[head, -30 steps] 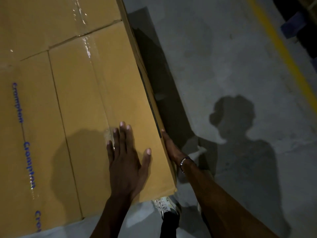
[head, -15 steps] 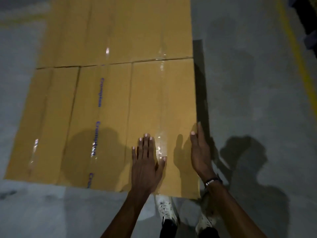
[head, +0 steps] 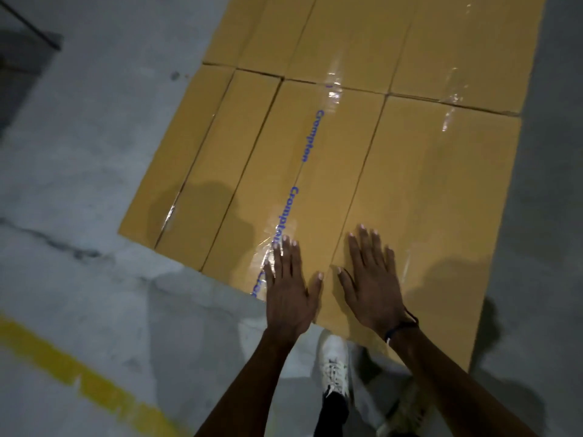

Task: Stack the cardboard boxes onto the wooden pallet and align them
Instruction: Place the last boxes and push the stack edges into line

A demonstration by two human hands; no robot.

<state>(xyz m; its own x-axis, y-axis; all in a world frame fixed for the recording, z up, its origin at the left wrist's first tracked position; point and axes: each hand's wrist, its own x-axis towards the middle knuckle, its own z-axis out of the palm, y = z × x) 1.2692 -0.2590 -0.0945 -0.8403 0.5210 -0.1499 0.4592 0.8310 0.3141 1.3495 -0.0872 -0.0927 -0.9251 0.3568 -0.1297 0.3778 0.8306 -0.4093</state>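
Observation:
A flat layer of several long tan cardboard boxes fills the middle and upper right of the head view, packed side by side. One box (head: 284, 184) carries clear tape with blue "Crompton" lettering. My left hand (head: 288, 291) lies flat, fingers spread, on its near end. The neighbouring box (head: 435, 197) to the right has my right hand (head: 373, 288) flat on its near end, a dark band on the wrist. Both palms press down and hold nothing. A second row of boxes (head: 410, 39) lies behind. The wooden pallet is hidden under the boxes.
Grey concrete floor (head: 94, 146) surrounds the stack. A yellow painted line (head: 79, 376) crosses the lower left corner. My white shoes (head: 335, 364) stand just below the boxes' near edge. A dark object (head: 22, 61) sits at the upper left.
The view has swung left, showing the floor left of the stack. My right hand moved from the right box's outer side edge onto its top, beside my left hand.

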